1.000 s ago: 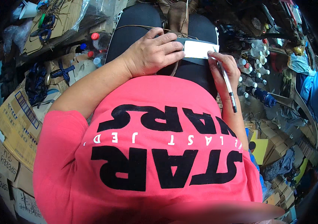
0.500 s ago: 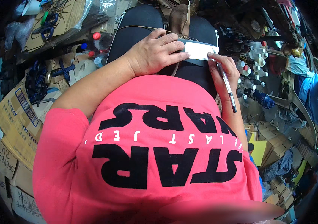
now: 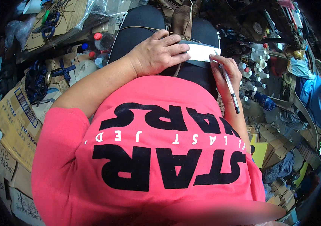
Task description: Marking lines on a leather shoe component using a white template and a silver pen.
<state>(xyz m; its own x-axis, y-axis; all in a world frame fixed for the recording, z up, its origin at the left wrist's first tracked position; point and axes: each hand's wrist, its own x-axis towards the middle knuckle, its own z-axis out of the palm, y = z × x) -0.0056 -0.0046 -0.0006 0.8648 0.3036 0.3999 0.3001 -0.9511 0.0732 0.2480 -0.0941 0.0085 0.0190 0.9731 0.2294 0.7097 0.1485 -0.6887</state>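
A white slip of paper (image 3: 200, 51) lies on a dark flat backing (image 3: 202, 63) across my thighs. My left hand (image 3: 158, 52) rests palm down on its left end, fingers stretched out over the edge of the slip. At the right end, my right hand (image 3: 226, 67) pinches a clear-barrelled pen (image 3: 231, 87) with a black end. The pen slants toward my body, and its tip meets the paper. Any mark under the tip is too small to make out.
Plastic bottles (image 3: 256, 71) crowd the right, and a few with coloured caps (image 3: 98, 36) stand left of my knees. Cardboard boxes (image 3: 17, 120) fill the left. Blue-handled scissors (image 3: 48, 31) lie on cardboard at upper left. A brown leather-like piece (image 3: 181, 20) sits between my knees.
My left fingers have shifted very slightly on the paper. The pen's rear end has tilted a little downward; both hands otherwise keep their places.
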